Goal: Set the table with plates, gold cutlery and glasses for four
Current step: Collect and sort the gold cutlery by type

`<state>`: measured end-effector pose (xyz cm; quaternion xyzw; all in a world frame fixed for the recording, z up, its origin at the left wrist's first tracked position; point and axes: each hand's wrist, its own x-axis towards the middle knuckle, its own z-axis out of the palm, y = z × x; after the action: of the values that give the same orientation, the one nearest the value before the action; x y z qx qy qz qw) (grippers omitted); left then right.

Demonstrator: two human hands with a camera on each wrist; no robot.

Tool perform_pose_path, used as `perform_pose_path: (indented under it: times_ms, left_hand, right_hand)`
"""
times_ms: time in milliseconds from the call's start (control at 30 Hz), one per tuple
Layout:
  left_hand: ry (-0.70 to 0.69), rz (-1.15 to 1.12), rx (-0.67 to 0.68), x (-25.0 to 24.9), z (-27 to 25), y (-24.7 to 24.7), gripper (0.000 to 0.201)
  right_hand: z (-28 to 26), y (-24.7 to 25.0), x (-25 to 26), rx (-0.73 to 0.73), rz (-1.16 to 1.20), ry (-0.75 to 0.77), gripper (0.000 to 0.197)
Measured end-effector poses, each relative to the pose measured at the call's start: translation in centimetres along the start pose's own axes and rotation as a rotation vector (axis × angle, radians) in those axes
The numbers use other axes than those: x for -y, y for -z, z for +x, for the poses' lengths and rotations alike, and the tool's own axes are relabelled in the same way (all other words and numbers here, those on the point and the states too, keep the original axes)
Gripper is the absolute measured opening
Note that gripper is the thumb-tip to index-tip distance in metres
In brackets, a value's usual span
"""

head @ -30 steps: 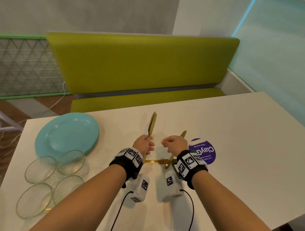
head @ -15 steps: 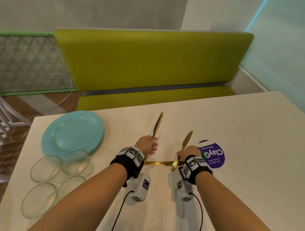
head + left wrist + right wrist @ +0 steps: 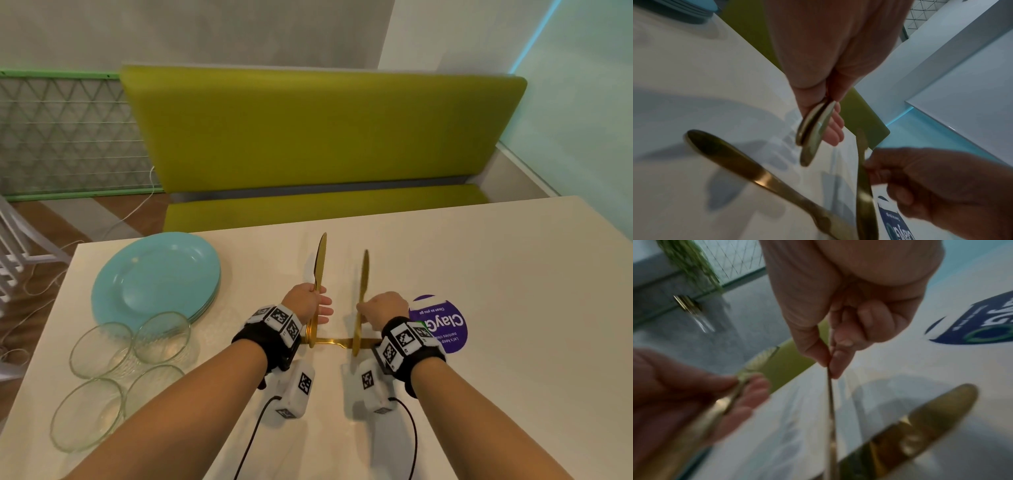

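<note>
My left hand [image 3: 318, 308] grips two gold knives [image 3: 320, 267] stacked together, blades pointing away; their handles [image 3: 813, 129] stick out below my fingers. A little to the right, my right hand [image 3: 364, 310] pinches a single gold knife [image 3: 363, 274] on edge between thumb and fingertips [image 3: 835, 368]. Another gold piece of cutlery [image 3: 337, 342] lies flat on the white table [image 3: 513, 308], crosswise between my wrists, its ends hidden. A stack of teal plates [image 3: 154, 277] sits at the far left, with several clear glass bowls [image 3: 161, 337] in front of it.
A round purple sticker [image 3: 445, 325] is stuck to the table just right of my right hand. A green bench [image 3: 318, 130] runs along the table's far edge. A white chair frame [image 3: 13, 253] and loose cables are on the floor to the left.
My right hand has raised its knife off the table and turned it to point straight away, parallel to the knives in my left hand. My left hand has barely moved.
</note>
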<state>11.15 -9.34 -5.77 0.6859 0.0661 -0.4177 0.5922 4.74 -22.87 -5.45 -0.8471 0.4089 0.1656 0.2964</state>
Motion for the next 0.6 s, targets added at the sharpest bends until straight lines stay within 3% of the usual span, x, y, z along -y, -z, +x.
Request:
perform_pose_path:
  times_ms: [100, 200, 333, 600]
  left_hand:
    - [0.000, 0.004, 0.016, 0.0, -0.4, -0.3, 0.029]
    - [-0.017, 0.056, 0.010, 0.1, -1.0, -0.4, 0.019]
    - [-0.046, 0.170, 0.001, 0.3, -1.5, -0.3, 0.021]
    - [-0.019, 0.070, 0.001, 0.7, -2.2, 0.8, 0.021]
  right_hand:
    - [-1.1, -0.2, 1.2, 0.066, 0.182, 0.115, 0.024]
    - [-2.3, -0.7, 2.2, 0.088, 0.291, 0.133, 0.019]
    - [-3.3, -1.5, 2.9, 0.066, 0.273, 0.150, 0.021]
    - [-4.3, -2.8, 4.1, 0.033, 0.156, 0.257, 0.024]
